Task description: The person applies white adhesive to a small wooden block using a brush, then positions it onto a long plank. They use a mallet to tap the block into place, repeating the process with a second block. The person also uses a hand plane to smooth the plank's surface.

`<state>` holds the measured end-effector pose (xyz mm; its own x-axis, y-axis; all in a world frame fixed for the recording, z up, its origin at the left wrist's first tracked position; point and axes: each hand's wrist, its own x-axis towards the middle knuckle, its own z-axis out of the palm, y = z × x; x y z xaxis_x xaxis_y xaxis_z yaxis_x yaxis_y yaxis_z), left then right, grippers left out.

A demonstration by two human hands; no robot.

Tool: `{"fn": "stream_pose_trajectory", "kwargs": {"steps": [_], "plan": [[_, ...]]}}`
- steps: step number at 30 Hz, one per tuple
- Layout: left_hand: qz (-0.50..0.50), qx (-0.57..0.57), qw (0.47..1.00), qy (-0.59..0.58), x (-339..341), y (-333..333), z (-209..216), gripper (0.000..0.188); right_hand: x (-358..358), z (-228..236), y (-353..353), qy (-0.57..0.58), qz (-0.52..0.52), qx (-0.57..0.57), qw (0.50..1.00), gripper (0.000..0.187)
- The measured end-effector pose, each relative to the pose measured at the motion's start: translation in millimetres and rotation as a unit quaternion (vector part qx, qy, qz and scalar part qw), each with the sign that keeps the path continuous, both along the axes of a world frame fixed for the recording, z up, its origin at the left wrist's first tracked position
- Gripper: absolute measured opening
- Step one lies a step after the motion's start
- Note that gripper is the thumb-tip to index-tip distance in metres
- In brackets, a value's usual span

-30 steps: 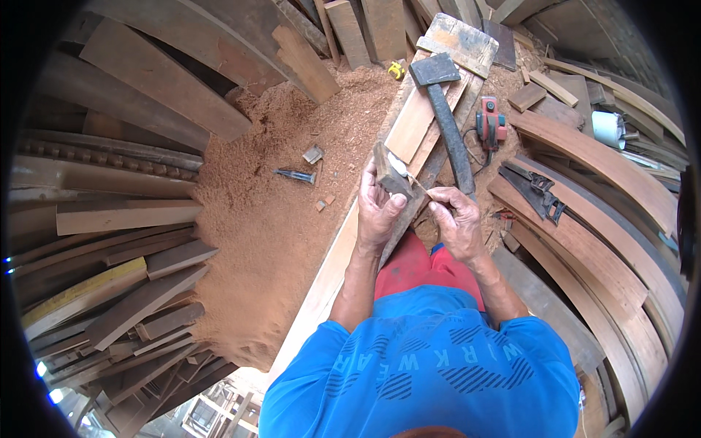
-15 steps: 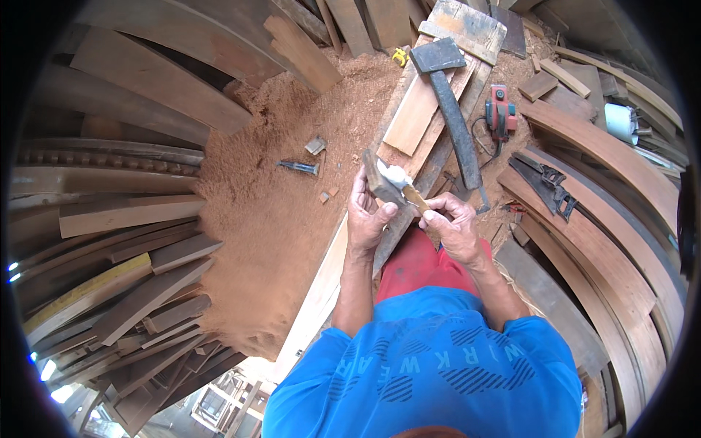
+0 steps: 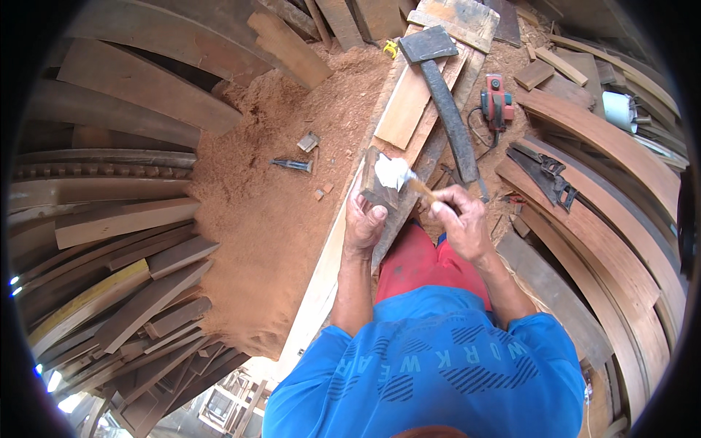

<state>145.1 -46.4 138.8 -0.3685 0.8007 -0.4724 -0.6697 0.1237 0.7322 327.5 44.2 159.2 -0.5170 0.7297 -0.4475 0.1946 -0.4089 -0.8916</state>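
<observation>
My left hand [image 3: 365, 225] is closed around a small dark wooden block [image 3: 374, 188], held tilted above the bench. A lump of white paste [image 3: 391, 172] sits on the block's upper face. Between the fingers of my right hand [image 3: 463, 223] is a thin wooden stick [image 3: 421, 190], its far tip touching the paste. Just beyond the block, a long pale plank [image 3: 406, 109] lies on the wooden bench [image 3: 325, 281]. A large hammer-like tool [image 3: 450, 117] with a dark head rests along the bench beside that plank.
A red power planer [image 3: 497, 102] and a handsaw [image 3: 544, 175] lie at the right among stacked boards [image 3: 595, 255]. A blue-handled tool [image 3: 292, 165] and small offcuts [image 3: 308, 141] lie on sawdust [image 3: 255, 241] to the left. More boards [image 3: 124, 219] line the left side.
The block has turned so that more of the white paste shows. My right hand has shifted a little right, with the stick still in it. The whole view has shifted slightly.
</observation>
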Motion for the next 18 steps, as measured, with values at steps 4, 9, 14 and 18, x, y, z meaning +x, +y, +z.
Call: {"fn": "stream_pose_trajectory", "kwargs": {"steps": [4, 9, 14, 18], "plan": [[-0.028, -0.004, 1.0, -0.005, 6.9, 5.1, 4.9, 0.119, -7.3, -10.2, -0.3, -0.017, -0.002, 0.092, 0.996, 0.012], [-0.025, -0.015, 0.999, 0.017, 1.0, 1.4, -1.4, 0.116, 2.8, 0.6, -1.1, 0.04, 0.049, 0.037, 0.997, 0.011], [-0.131, -0.274, 0.753, 0.584, -11.5, 2.0, -17.1, 0.11, 21.2, -24.5, 5.2, 0.061, -0.053, -0.072, 0.994, 0.013], [-0.174, -0.291, 0.684, 0.646, -13.8, 12.3, -18.3, 0.115, 30.4, -33.3, 11.9, 0.013, -0.062, -0.051, 0.997, 0.015]]}}
